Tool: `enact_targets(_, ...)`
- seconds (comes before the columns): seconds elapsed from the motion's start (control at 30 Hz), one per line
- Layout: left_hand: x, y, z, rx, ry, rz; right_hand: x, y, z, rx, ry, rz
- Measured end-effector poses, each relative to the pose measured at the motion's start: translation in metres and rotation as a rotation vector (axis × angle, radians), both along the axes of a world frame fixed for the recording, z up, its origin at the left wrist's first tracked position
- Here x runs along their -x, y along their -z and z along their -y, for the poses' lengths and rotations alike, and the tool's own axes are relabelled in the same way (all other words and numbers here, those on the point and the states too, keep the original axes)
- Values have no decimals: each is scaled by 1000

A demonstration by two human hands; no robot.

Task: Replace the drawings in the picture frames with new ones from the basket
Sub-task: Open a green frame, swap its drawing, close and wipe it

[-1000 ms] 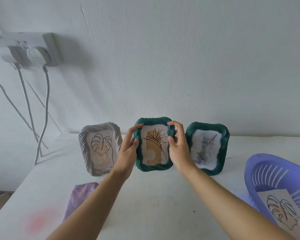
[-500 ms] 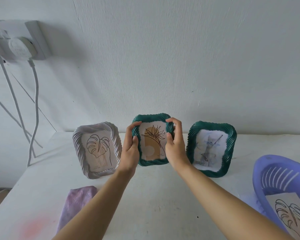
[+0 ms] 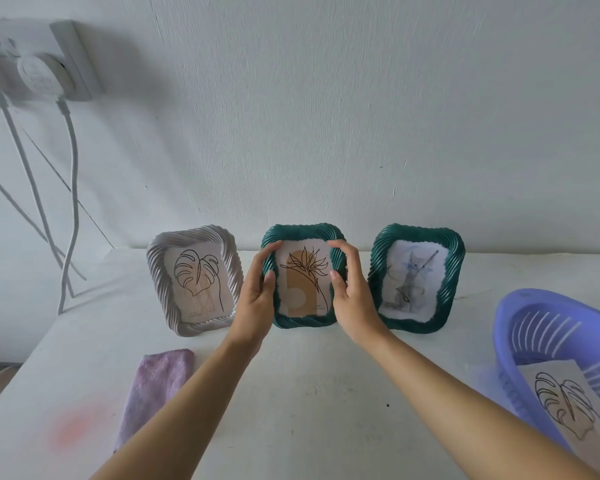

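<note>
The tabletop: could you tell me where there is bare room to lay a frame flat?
Free: the front middle of the table, between the purple cloth and the basket. Crowded: the back row, where white frame, middle frame and right frame stand close.

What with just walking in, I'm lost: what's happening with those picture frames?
A person grips the middle green frame by its sides, left hand on one edge, right hand on the other. It shows a flower drawing and is between a white frame and another green frame, near the wall. A purple basket on the table holds a loose leaf drawing.
</note>
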State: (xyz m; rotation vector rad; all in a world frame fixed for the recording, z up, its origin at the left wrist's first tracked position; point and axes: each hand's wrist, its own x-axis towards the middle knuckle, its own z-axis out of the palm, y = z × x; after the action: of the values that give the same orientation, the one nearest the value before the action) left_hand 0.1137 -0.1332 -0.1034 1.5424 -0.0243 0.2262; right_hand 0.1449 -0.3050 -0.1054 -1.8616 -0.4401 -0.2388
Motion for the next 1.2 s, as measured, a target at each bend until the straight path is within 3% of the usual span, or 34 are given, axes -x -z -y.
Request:
enact_targets(0.33,12,-8,-1,-76,-28,9,1,-6,6,18,-6,-18)
enact_targets(0.67,34,-49,-2,-385,-114,110,16,-43,14,53,-8,-54)
enact_targets(0.8,39,-75,13,-330,-126,179,36,-68,32,-45,-39,-58)
enact_targets(1.0,37,-88,58,-229,20,110,50,-78,85,-103,307,96)
enact_targets(1.2,23,-69,113,-170,130,-11,38,-60,132,47,518,90)
